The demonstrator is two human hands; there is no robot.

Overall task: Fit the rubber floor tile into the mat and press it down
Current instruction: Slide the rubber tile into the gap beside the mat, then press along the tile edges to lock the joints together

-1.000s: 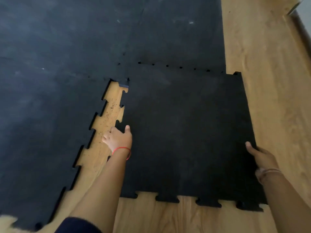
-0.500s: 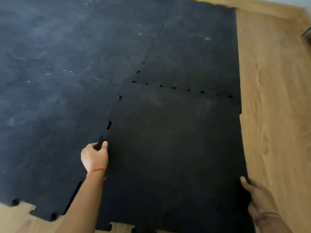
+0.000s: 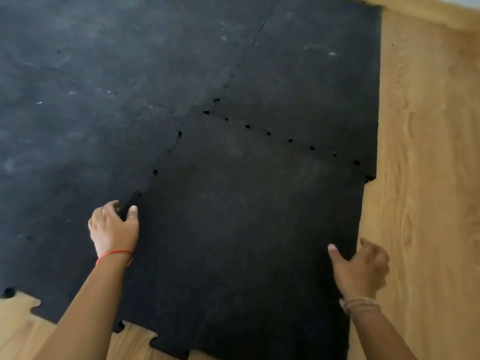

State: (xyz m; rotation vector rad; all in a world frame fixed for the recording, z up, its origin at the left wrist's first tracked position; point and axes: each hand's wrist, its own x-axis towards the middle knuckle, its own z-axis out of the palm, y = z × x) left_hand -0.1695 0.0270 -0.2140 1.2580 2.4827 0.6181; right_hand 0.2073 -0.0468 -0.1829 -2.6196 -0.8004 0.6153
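Observation:
The black rubber floor tile (image 3: 246, 216) with puzzle-tooth edges lies against the dark mat (image 3: 104, 87), which covers the floor to its left and far side. Small dark gaps show along both seams. My left hand (image 3: 114, 227) grips the tile's left edge, thumb on top and fingers curled around a raised tooth. On the opposite side, my right hand (image 3: 359, 268) holds the tile's right edge, thumb on top and fingers under the rim.
Light wooden floor (image 3: 428, 178) runs along the right of the mat and shows at the near left corner (image 3: 18, 328). A wooden skirting board (image 3: 441, 11) crosses the far right. The tile's near edge (image 3: 168, 344) has free teeth over wood.
The tile has slid left, closing the strip of bare wood between it and the mat. Both hands moved with it. My view has shifted forward, and my right hand is higher in frame.

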